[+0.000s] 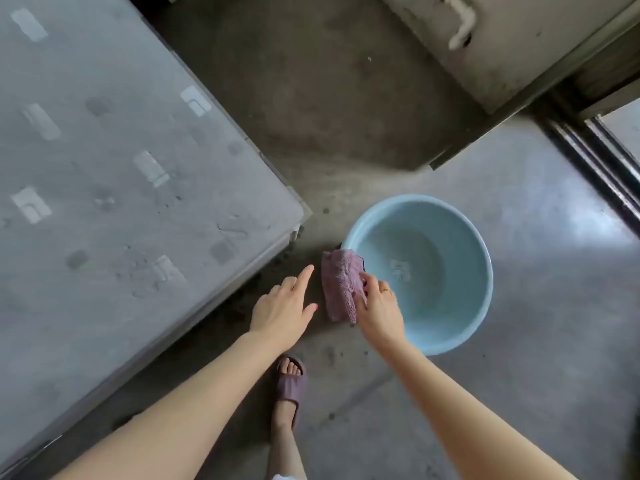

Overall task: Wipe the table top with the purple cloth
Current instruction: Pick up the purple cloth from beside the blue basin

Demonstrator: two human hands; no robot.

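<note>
The purple cloth (pixel 337 287) hangs over the near-left rim of a light blue basin (pixel 460 244) that stands on the floor. My right hand (pixel 379 304) grips the cloth's right edge at the rim. My left hand (pixel 284 306) hovers just left of the cloth with its fingers spread and the forefinger pointing forward, holding nothing. The grey table top (pixel 114 150) fills the left of the view; its surface is dusty with dark smudges and pale patches, and its near-right corner lies a short way left of the basin.
The basin holds a little water. A grey concrete floor (pixel 346 109) lies between the table and a concrete wall block (pixel 502 53) at the top right. A sliding door track (pixel 599 161) runs along the right. My foot in a purple slipper (pixel 291 384) stands below my hands.
</note>
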